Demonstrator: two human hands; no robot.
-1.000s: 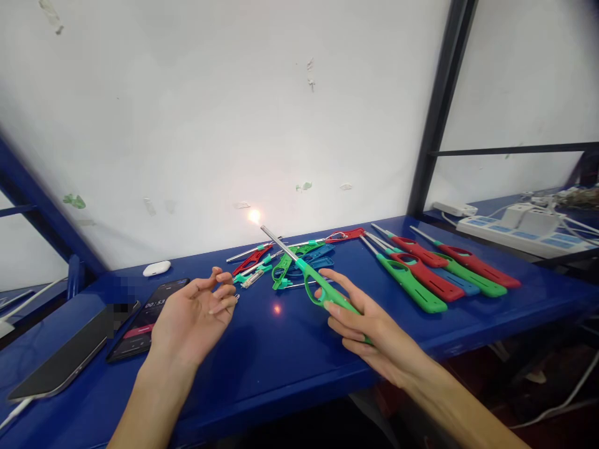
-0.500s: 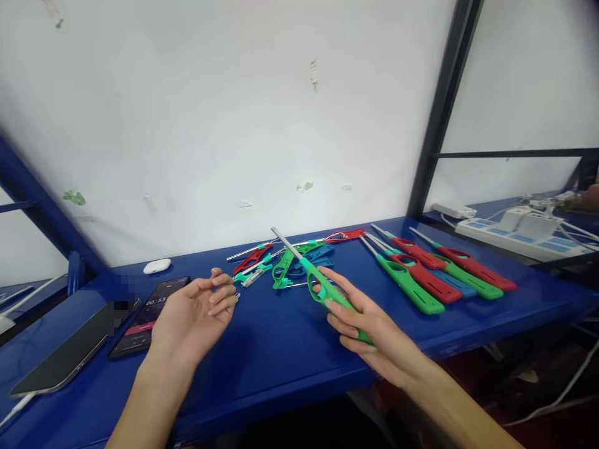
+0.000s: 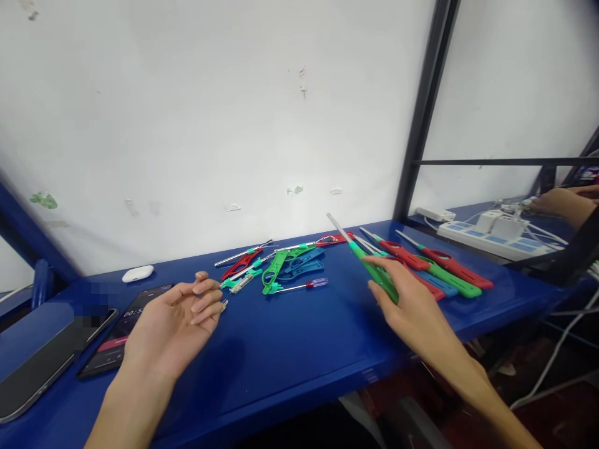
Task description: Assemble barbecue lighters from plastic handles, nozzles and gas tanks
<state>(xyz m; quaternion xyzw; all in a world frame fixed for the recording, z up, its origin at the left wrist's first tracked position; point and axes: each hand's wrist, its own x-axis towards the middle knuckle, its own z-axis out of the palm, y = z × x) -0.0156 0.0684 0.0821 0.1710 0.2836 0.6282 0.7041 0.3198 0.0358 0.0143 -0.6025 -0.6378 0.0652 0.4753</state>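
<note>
My right hand (image 3: 405,296) grips a green long-nosed gas lighter (image 3: 369,265) by its handle, its metal tube pointing up and left. Beside it lies a row of similar lighters (image 3: 461,268) in red, green and blue; my hand hides part of the nearest ones. My left hand (image 3: 180,324) hovers palm up over the left side, holding nothing, its fingers loosely curled and the thumb apart. Beyond the hands is a pile of opened lighter parts: green handle shells (image 3: 276,268), blue shells (image 3: 304,262) and a red shell (image 3: 241,265). A screwdriver (image 3: 304,286) lies in front of them.
Two phones lie at the left, one dark (image 3: 51,355) and one showing a timer (image 3: 126,330). A white earbud case (image 3: 138,273) sits behind them. At the right, past a black post (image 3: 416,125), are a power strip (image 3: 491,234) and another person's hand (image 3: 564,202).
My right hand has carried the green lighter to the right, towards the row, uncovering the screwdriver. My left hand keeps its curled pose. The view has shifted slightly to the right.
</note>
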